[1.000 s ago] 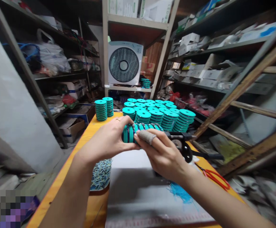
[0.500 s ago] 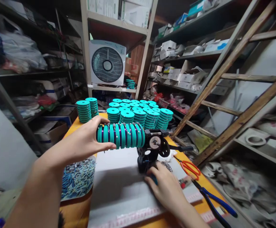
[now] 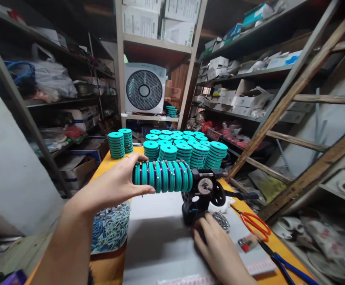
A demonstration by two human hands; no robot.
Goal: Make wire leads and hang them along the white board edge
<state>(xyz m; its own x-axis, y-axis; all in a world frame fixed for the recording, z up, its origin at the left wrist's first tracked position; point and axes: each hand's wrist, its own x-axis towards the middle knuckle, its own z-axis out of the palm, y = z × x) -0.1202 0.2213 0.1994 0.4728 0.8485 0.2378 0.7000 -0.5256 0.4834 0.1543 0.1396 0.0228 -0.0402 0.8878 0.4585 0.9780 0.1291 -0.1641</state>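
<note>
A row of teal spools [image 3: 168, 177] lies on its side, with purple showing between the discs and small metal bits along the top. Its left end is clasped by my left hand [image 3: 117, 178], thumb below and fingers above. The right end meets a black hand-cranked winding machine [image 3: 203, 189] that has gear wheels, a round dial and a crank handle. By the foot of this machine, my right hand [image 3: 215, 247] is closed, its fingers curled around something mostly hidden. A small metal-coloured pile [image 3: 221, 221] lies just beyond that hand.
Many stacked teal spools [image 3: 168, 151] stand at the table's far side. A tray [image 3: 111, 227] of thin blue pieces is on the left. Orange-handled scissors [image 3: 257, 225] and blue-handled pliers [image 3: 288, 263] lie at right. A box fan [image 3: 145, 89], shelves and a wooden ladder [image 3: 297, 142] surround the table.
The whole view has shifted, so everything appears further right and slightly lower. My left hand keeps its hold on the spools. My right hand stays by the machine's foot, its fingers curled.
</note>
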